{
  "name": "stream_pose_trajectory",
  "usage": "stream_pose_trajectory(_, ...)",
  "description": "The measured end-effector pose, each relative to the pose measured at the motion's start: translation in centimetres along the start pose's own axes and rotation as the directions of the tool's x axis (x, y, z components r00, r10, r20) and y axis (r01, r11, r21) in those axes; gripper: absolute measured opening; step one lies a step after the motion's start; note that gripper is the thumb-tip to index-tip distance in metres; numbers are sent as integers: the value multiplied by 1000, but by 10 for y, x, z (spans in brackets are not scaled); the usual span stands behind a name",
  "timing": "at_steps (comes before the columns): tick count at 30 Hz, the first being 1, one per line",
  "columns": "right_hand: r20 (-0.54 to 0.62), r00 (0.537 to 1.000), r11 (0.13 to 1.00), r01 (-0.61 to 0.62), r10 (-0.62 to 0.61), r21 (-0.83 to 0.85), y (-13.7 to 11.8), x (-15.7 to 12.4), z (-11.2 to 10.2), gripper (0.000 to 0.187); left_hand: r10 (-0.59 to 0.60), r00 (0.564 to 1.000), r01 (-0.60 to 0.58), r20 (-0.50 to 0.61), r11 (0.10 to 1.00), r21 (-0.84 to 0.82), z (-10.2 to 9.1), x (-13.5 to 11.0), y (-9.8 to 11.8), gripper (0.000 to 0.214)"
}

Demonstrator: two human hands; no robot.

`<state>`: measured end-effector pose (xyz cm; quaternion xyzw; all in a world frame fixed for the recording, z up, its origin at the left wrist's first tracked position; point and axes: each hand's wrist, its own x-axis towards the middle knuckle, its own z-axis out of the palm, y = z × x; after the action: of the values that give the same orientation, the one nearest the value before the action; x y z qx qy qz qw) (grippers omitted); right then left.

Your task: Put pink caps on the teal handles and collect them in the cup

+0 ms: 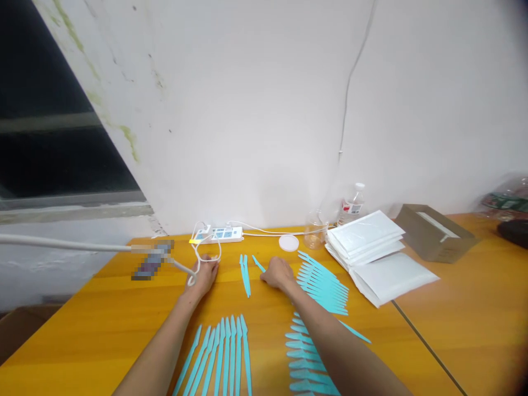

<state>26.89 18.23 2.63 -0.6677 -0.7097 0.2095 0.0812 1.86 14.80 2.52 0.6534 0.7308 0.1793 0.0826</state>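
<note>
**Meanwhile, both our hands lay on the yellow table among blue plastic knives**

Meanwhile, our left hand (205,273) rested palm down on the table (454,308), fingers loosely spread and flat, gripping nothing; its fingertips touched a looped white cord (198,258) that ran back to a power strip (220,235) just beyond it. Our right hand (278,273) also lay knuckles up, fingers curled lightly. We could not tell whether it pinched the single blue knife (258,264) whose tip stuck out from its far-left edge. Between the two hands lay a pair of knives (245,273), side by side and pointing away from us. Right of the right hand sat a fanned row of knives (324,283), and beyond that a stack of white padded envelopes (371,250). Nearer us, under our forearms, more knives lay in a neat row (226,357) and a second fan (303,357). Past the right hand stood a white lid (289,242), a clear cup (315,234) and a water bottle (352,206).
</note>
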Motion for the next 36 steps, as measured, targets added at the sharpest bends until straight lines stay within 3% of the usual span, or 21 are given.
stream_pose_trajectory(7, -65, 990, 992, 125, -124, 1, 11, -16, -7, 20, -6, 995, 22, 97, 985, -173, -12, -9, 6, 13)
stream_pose_trajectory(11, -134, 959, 965, 259, -251, 50, 25, -43, -19, 19, 10, 984, 64, 177, 910, -409, -16, -32, 13, 33)
stream_pose_trajectory(15, -182, 914, 919, 383, -363, 94, 43, -80, -30, 12, 27, 977, 114, 212, 774, -623, -12, -68, 26, 48)
stream_pose_trajectory(19, -238, 857, 856, 497, -457, 144, 57, -106, -35, 13, 2, 964, 235, 267, 470, -851, -7, -92, 41, 48)
stream_pose_trajectory(21, -260, 831, 833, 536, -492, 135, 61, -111, -35, 11, -11, 956, 274, 293, 390, -879, -5, -97, 47, 47)
stream_pose_trajectory(24, -277, 795, 807, 583, -540, 99, 65, -111, -32, 10, -44, 953, 295, 300, 365, -883, -2, -99, 54, 49)
stream_pose_trajectory(29, -287, 748, 772, 634, -599, 41, 67, -107, -26, 11, -198, 946, 304, 257, 264, -915, 7, -105, 70, 52)
stream_pose_trajectory(32, -298, 737, 766, 642, -607, 29, 67, -105, -23, 11, -285, 927, 303, 242, 193, -933, 16, -111, 81, 55)
stream_pose_trajectory(36, -297, 744, 770, 637, -598, 45, 67, -104, -19, 11, -337, 911, 298, 238, 140, -944, 26, -120, 91, 43)
